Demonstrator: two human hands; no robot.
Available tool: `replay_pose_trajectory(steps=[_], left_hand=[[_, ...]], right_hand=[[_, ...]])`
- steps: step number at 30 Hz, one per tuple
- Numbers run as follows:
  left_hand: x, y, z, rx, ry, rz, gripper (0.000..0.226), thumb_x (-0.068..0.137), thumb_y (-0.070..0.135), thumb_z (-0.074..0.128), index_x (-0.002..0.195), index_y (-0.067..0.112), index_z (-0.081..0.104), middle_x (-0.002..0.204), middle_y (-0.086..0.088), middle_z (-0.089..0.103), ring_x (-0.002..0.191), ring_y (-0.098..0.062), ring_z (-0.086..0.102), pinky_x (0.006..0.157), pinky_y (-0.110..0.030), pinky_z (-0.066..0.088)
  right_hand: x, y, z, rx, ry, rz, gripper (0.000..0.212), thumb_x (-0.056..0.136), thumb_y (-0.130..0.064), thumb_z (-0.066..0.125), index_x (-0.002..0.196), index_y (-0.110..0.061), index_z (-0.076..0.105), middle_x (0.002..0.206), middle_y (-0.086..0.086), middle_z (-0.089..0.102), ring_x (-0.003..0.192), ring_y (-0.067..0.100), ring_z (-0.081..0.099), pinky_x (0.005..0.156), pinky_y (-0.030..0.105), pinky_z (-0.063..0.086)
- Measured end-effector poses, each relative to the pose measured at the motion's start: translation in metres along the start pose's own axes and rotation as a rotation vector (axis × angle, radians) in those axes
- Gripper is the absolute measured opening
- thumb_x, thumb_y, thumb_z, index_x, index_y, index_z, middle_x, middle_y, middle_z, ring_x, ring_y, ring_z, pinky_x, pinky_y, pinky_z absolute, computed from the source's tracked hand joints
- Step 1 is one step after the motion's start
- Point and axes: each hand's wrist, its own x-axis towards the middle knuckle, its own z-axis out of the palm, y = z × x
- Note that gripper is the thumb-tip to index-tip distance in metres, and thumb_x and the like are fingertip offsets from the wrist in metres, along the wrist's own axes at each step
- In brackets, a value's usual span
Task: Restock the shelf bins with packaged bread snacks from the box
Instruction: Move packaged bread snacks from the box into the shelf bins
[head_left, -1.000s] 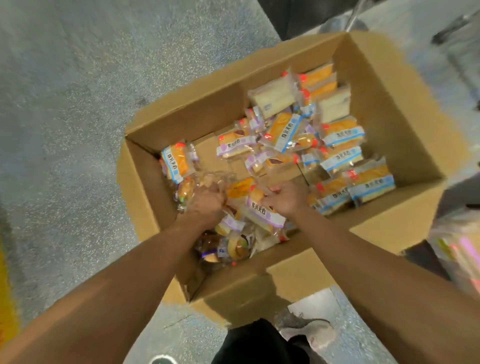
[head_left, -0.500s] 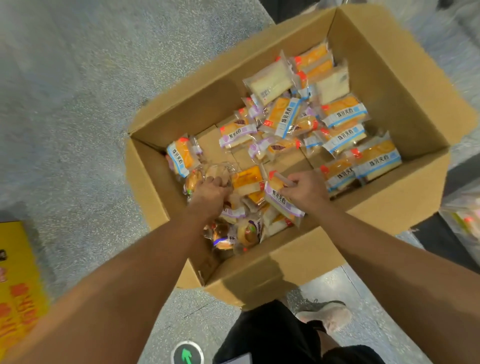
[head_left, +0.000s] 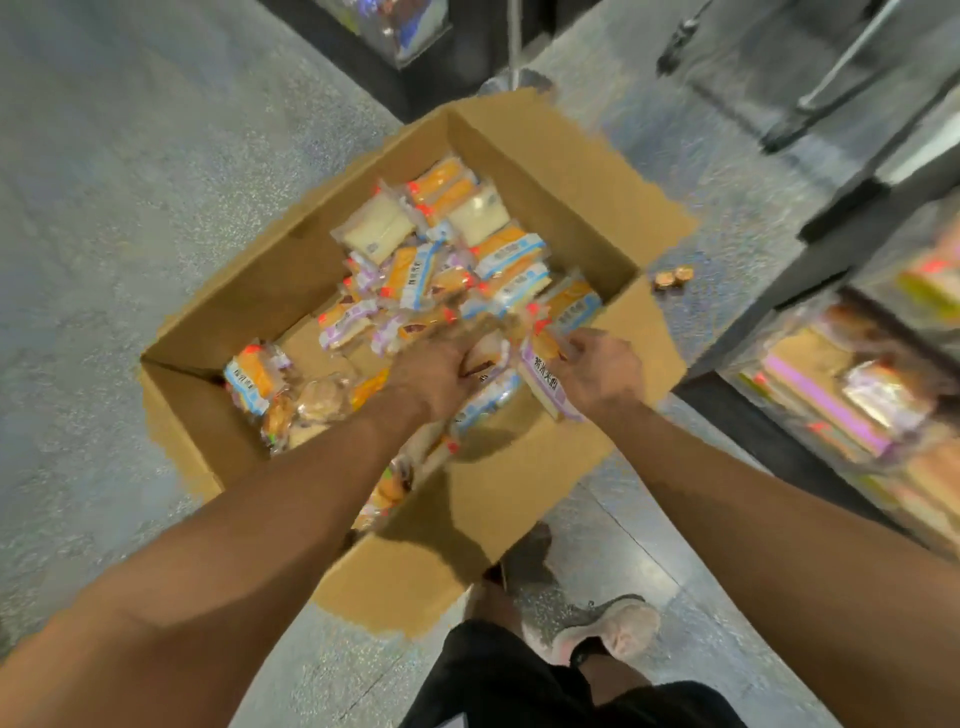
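From where I sit, the biggest change is the view itself: a second ago I looked almost straight down into the cardboard box (head_left: 524, 499) on the floor (head_left: 130, 218), and now the head has swung up and right, bringing the shelf bins (head_left: 852, 395) into the right edge of frame. I read that as the turn toward the shelf beginning.

Both hands have risen out of the near corner of the box. The right hand (head_left: 597, 371) now hangs over the near right wall, its fingers pinching a purple-labelled bread pack (head_left: 543, 376) that it was already holding low among the pile. The left hand (head_left: 434, 374) has come up beside it, fingers curled around a clear-wrapped bun pack (head_left: 485, 351), I judge, though blur smears it. The two hands are close together, nearly touching.

Most of the packaged bread snacks (head_left: 431, 260) lie in the box, heaped toward the far right.

Hard to make out: the shelf bins are blurred and cut off at the right edge, so I cannot tell which one has room. The left fingers hide under the back of the hand. Something small and brown (head_left: 674, 277) lies on the floor beyond the box; I cannot identify it.
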Motion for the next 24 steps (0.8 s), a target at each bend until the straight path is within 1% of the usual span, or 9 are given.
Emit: replay_pose_trajectory(steps=[2,3,5,8,11,14,18,22,24], left_hand=[[0.007,0.057,0.005,0.036,0.025,0.075,0.035,0.086,0.052,0.052,0.096,0.019,0.057,0.083,-0.005,0.064,0.085,-0.032,0.061,0.073,-0.038,0.049],[0.011,0.085,0.01,0.062,0.039,0.103,0.029,0.086,0.049,0.053,0.088,0.02,0.05,0.079,-0.005,0.062,0.081,-0.032,0.061,0.07,-0.038,0.048],[0.022,0.142,0.02,0.095,0.088,0.136,0.022,0.087,0.038,0.06,0.083,0.026,0.042,0.084,-0.007,0.065,0.083,-0.034,0.063,0.069,-0.038,0.049],[0.033,0.23,0.033,0.116,0.177,0.236,0.014,0.088,0.033,0.064,0.092,0.024,0.054,0.095,-0.007,0.066,0.091,-0.034,0.063,0.069,-0.036,0.045],[0.043,0.308,0.05,0.134,0.173,0.317,0.02,0.091,0.033,0.065,0.108,0.024,0.061,0.104,-0.004,0.066,0.096,-0.032,0.063,0.069,-0.032,0.041],[0.057,0.365,0.075,0.112,0.161,0.386,0.017,0.094,0.033,0.063,0.108,0.025,0.059,0.104,-0.004,0.067,0.094,-0.031,0.063,0.07,-0.032,0.042],[0.088,0.412,0.112,0.156,0.204,0.472,0.017,0.095,0.025,0.061,0.112,0.026,0.061,0.107,-0.002,0.068,0.1,-0.027,0.062,0.085,-0.036,0.045],[0.145,0.437,0.171,0.196,0.271,0.549,0.022,0.093,0.019,0.061,0.114,0.027,0.064,0.112,-0.002,0.067,0.106,-0.026,0.057,0.094,-0.039,0.04],[0.184,0.444,0.208,0.244,0.31,0.597,0.025,0.089,0.017,0.063,0.112,0.026,0.065,0.114,-0.002,0.066,0.108,-0.026,0.055,0.095,-0.039,0.037]], right_hand=[[-0.011,0.044,-0.039,0.041,0.071,0.026,0.008,0.086,-0.031,0.067,0.084,-0.024,0.066,0.082,0.005,0.066,0.089,0.033,0.065,0.067,0.029,0.04],[-0.017,0.069,-0.058,0.067,0.115,0.044,0.009,0.086,-0.033,0.066,0.087,-0.024,0.067,0.084,0.007,0.068,0.089,0.033,0.065,0.066,0.029,0.04],[-0.03,0.12,-0.093,0.127,0.207,0.082,0.022,0.088,-0.042,0.063,0.08,-0.022,0.063,0.083,0.01,0.069,0.084,0.035,0.064,0.063,0.031,0.04],[-0.05,0.193,-0.139,0.166,0.363,0.137,0.049,0.092,-0.066,0.049,0.069,-0.022,0.052,0.072,0.007,0.063,0.074,0.034,0.061,0.059,0.032,0.036],[-0.065,0.258,-0.173,0.141,0.472,0.209,0.056,0.093,-0.073,0.041,0.092,-0.022,0.065,0.083,0.006,0.068,0.076,0.032,0.061,0.06,0.032,0.039],[-0.071,0.306,-0.191,0.148,0.508,0.301,0.062,0.092,-0.078,0.034,0.096,-0.025,0.066,0.078,0.001,0.066,0.069,0.026,0.06,0.056,0.029,0.041],[-0.057,0.361,-0.194,0.114,0.506,0.401,0.027,0.097,-0.049,0.054,0.109,-0.029,0.069,0.092,0.002,0.073,0.071,0.024,0.057,0.061,0.029,0.045],[-0.016,0.412,-0.174,0.076,0.558,0.444,0.022,0.098,-0.032,0.058,0.116,-0.028,0.069,0.104,0.006,0.072,0.094,0.03,0.066,0.069,0.033,0.046],[0.019,0.442,-0.154,0.051,0.608,0.435,0.022,0.096,-0.029,0.059,0.115,-0.025,0.07,0.105,0.008,0.072,0.097,0.033,0.066,0.072,0.036,0.05]])
